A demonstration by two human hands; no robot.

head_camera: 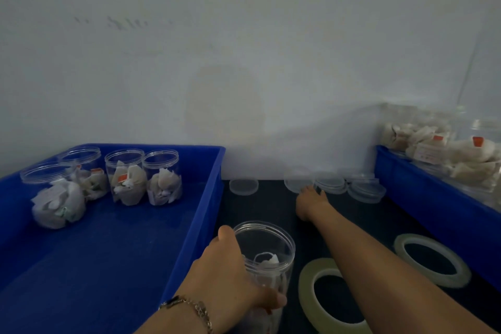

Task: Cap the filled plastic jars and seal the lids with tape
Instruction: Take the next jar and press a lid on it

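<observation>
Both forearms bare, no sleeves in view. Left hand (227, 274) has a metal chain-link bracelet (195, 309) at the wrist, with a dark rectangular piece on it. Right hand (311, 203) shows no jewellery; nails short.

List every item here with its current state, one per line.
Held jar: uncapped, filled, gripped by left hand.
Right hand: reaching the loose lids.
Four tray jars: uncapped, filled.
Two tape rolls: lying flat, untouched.
</observation>
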